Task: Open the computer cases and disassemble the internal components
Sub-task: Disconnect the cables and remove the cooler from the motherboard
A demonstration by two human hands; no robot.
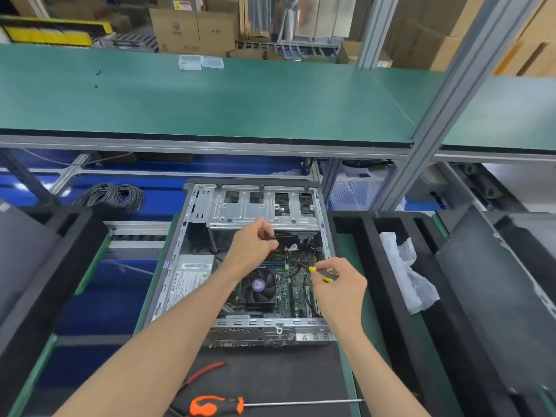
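- An open computer case (240, 266) is laid flat on the surface (270, 371), between black foam trays.
- A dark cable (268, 234) is pinched by the left hand (251, 246) inside the case.
- A small yellow-handled screwdriver (322, 273) is gripped by the right hand (343, 288) over the circuit board (288, 291).
- An orange-handled screwdriver (216, 404) is laid in front of the case.

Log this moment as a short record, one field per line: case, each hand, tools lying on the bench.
case: computer case open, lying flat, fan and board exposed
left hand: left hand pinches a dark cable inside the case
right hand: right hand holds a small yellow-handled tool, tip pointing into the case
bench tools: orange-handled screwdriver and red-handled pliers, both in front of the case, untouched
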